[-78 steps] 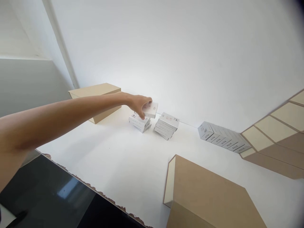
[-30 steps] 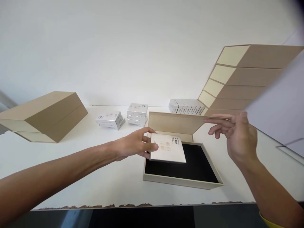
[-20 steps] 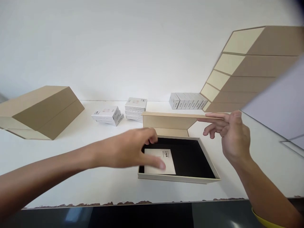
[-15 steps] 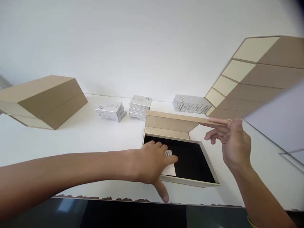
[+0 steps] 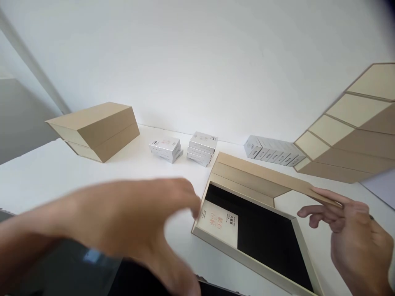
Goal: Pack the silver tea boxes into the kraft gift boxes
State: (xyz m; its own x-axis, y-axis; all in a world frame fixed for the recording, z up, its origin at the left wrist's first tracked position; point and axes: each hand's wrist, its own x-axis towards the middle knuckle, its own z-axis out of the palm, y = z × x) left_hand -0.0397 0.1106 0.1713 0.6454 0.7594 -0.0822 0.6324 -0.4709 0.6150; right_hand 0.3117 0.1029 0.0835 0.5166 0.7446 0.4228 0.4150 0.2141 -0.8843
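A beige gift box (image 5: 247,267) with a black interior lies on the white table, its hinged lid (image 5: 262,174) raised. In the box's left end sits a small white printed carton (image 5: 218,222), lying flat. My right hand (image 5: 354,234) pinches the lid's right corner between thumb and fingers. To the left of the box, my left hand (image 5: 135,218) holds nothing; its thumb and fingers are spread and slightly blurred. Its fingertips are close to the box's left edge, and I cannot tell whether they touch it.
Behind stand two small stacks of white cartons (image 5: 165,146) (image 5: 202,146) and a row of similar cartons (image 5: 274,150). A closed beige box (image 5: 101,127) is at the back left. Several beige boxes (image 5: 348,119) are stacked at right. The white table (image 5: 148,172) meets a wall (image 5: 191,74).
My left hand has come off the white carton and out of the box, moving left. The carton now shows fully. My right hand still grips the lid. The view has shifted left.
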